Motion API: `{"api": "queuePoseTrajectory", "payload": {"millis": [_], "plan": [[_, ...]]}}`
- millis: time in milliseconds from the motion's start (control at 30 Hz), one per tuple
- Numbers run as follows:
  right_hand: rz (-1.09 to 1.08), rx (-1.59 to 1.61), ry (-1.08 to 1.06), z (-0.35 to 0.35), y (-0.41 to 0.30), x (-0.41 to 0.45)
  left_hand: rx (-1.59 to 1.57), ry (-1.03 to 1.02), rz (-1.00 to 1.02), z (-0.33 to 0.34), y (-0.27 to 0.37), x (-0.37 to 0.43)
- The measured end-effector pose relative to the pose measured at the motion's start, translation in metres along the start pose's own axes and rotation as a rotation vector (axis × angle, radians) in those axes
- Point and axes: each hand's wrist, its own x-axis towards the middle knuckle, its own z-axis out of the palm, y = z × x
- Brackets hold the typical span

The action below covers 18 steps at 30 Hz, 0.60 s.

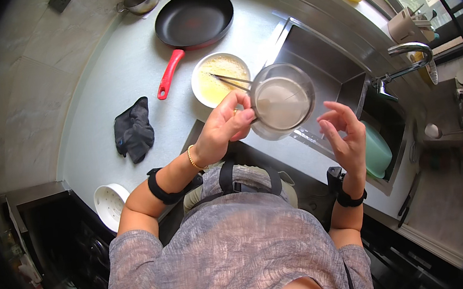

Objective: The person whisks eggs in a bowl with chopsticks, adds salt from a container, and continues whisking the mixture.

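Observation:
My left hand [229, 121] grips the handle of a clear glass cup [282, 101], which holds a cloudy whitish liquid. It is raised near the front rim of the sink. My right hand [344, 134] hangs to the right of the cup, fingers apart and holding nothing. Just beyond my left hand stands a white bowl [197, 89] of frothy yellow liquid, apparently beaten egg. A pair of dark chopsticks [229, 79] leans in it, their near ends hidden behind the cup and hand.
A black frying pan [195, 19] with a red handle lies behind the bowl. On the left are a crumpled black cloth [133, 129] and a white perforated basket [108, 204]. The steel sink [310, 47], chrome faucet [408, 52] and a green plastic basin [376, 150] are at right.

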Motion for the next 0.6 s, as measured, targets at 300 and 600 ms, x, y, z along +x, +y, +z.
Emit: {"api": "queuePoseTrajectory", "payload": {"millis": [300,600], "plan": [[-0.466,-0.232,-0.212,0.062,-0.05,0.034,0.092,0.123,0.168,-0.036,0.0,-0.066],[-0.415,-0.369,-0.501,0.122,-0.048,0.034,0.172,0.258,0.129,-0.067,-0.01,-0.108]]}}
